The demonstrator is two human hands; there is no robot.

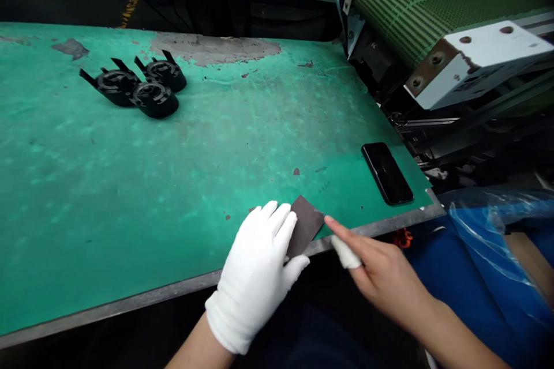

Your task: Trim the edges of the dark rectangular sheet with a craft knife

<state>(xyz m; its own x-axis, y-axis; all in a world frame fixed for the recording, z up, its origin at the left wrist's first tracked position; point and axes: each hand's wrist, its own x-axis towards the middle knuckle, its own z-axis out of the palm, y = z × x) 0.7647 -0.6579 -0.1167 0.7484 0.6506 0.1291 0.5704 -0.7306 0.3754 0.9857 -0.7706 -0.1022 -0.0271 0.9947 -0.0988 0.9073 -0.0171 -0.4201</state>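
Note:
My left hand (255,268), in a white knitted glove, lies palm down at the table's front edge. Its fingers are stretched out over the left side of a thin, dark grey-brown square sheet (306,225); its thumb is apart from them. The sheet's material cannot be made out. At the sheet's right corner is the bare index fingertip of my right hand (376,268), stretched out. A white covering or bit of cloth (347,253) shows by that hand's thumb; I cannot tell which. The other right fingers are mostly hidden.
The green table (194,184) has worn grey patches and a metal front edge. Several black round parts with upright tabs (153,98) stand at the back left. A black phone (388,174) lies on the right. Beyond it are a green-belted conveyor (415,0) and blue plastic-covered material (485,259).

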